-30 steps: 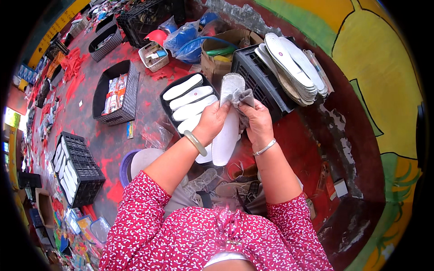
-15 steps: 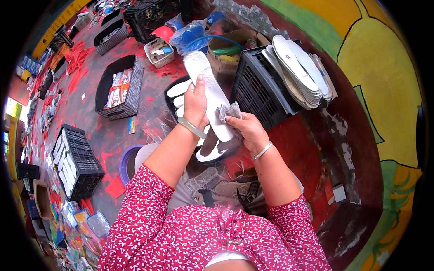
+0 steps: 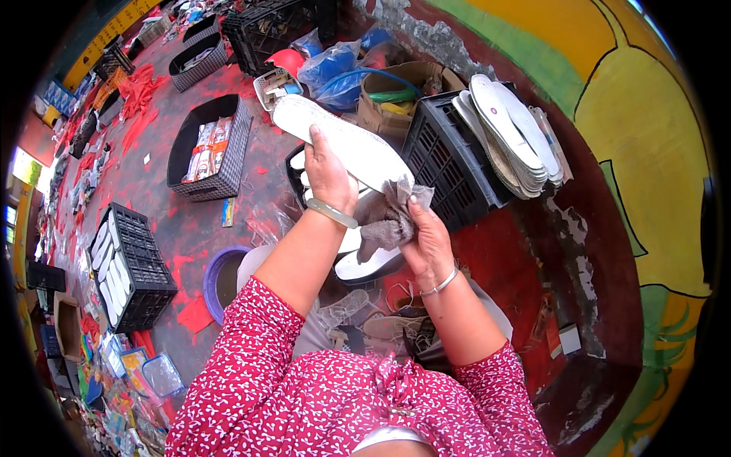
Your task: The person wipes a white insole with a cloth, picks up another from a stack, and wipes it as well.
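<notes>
A white shoe insole (image 3: pixel 346 141) is gripped by my left hand (image 3: pixel 331 177), thumb on its upper face and fingers beneath it. My right hand (image 3: pixel 428 242) pinches a crumpled grey-brown cloth (image 3: pixel 392 217) against the insole's near end. Part of the cloth hangs below that end. Under both hands stands a dark basket with more white insoles (image 3: pixel 368 266), largely hidden by my hands and the cloth. To the right, a stack of white insoles (image 3: pixel 509 126) lies on top of an upturned black plastic crate (image 3: pixel 453 171).
A purple basin (image 3: pixel 213 286) stands left of my legs. Further left is a black crate (image 3: pixel 152 282) of white insoles. Ahead is a woven basket (image 3: pixel 242 164) with packets. A cardboard box (image 3: pixel 373 114) and blue plastic bags (image 3: pixel 335 72) sit by the wall. Shoes (image 3: pixel 388 326) lie below.
The insole has swung from nearly upright to a flatter slant, its far end moving left. The cloth is bunched more openly at its near end, and my right hand has shifted slightly right and down.
</notes>
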The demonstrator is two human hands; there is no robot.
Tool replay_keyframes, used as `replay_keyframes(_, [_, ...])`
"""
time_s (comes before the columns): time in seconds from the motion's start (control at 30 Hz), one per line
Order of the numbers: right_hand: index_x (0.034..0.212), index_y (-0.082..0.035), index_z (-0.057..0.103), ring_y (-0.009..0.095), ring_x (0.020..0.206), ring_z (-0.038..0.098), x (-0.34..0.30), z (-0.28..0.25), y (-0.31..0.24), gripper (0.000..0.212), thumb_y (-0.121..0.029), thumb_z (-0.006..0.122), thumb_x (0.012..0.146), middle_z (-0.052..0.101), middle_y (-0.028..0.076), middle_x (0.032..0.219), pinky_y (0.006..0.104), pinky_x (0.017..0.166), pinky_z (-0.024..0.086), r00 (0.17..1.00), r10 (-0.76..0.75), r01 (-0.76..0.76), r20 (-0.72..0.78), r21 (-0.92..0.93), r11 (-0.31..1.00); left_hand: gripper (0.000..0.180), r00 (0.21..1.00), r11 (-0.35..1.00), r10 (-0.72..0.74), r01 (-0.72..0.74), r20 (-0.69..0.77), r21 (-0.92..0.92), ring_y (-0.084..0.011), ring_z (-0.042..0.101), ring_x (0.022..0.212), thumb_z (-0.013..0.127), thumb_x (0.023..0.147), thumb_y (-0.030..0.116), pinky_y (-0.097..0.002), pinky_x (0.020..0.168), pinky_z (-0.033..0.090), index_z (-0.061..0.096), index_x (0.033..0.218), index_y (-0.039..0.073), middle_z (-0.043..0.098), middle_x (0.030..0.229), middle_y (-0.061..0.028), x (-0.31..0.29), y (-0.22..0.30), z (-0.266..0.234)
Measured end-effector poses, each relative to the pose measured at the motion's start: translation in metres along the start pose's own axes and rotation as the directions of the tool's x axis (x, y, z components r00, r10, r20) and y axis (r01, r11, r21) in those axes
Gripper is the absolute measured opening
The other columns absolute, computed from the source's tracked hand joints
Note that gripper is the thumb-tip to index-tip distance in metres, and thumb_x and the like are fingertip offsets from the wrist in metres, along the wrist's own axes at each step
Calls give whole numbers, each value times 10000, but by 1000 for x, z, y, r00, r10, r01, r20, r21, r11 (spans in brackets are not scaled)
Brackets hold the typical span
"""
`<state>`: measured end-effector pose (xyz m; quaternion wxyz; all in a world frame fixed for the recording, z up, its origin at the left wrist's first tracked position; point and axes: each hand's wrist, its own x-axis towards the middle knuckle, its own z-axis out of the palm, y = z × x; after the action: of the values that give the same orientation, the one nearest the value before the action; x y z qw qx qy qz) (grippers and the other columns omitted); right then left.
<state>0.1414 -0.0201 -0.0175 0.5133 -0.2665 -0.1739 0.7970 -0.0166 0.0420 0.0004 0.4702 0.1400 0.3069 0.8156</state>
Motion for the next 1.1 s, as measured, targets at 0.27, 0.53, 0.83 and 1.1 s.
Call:
replay_keyframes(0.27, [1102,14,543,249,899,633,16,-18,-47,230,-3,516,874,628,120,1006,402,796,540,924,-339,318,-177,-139,938,426,996,997,-57,52,72,60,-219,518,1087,516,937,373,-359,965,396,466,1169,19,547,1127,-78,-32,-4,15])
replay_keyframes(0.53, [939,8,632,65,733,548,-5,-2,-100,127,11,532,860,624,5,795,216,665,467,795,-566,482,218,-794,371,614,625,351,64,-744,778,568,-285,419,1242,732,766,342,-354,1031,321,497,1245,36,471,1299,-149,-13,31,10])
replay_keyframes(0.83, [962,10,637,50,783,536,-2,5,-83,112,-28,564,887,626,-18,866,200,717,445,859,-497,455,124,-630,629,324,590,740,-582,99,560,665,-35,549,728,522,952,301,-199,626,461,579,1069,4,617,860,3,-59,-12,12])
replay_keyframes(1.1, [1004,-2,644,41,727,539,4,8,-42,142,-53,572,894,626,-18,859,193,634,442,934,-356,273,11,-664,696,335,855,881,-353,167,380,442,-52,528,755,523,949,315,-220,658,458,574,1020,-8,603,863,-12,-51,-25,10])
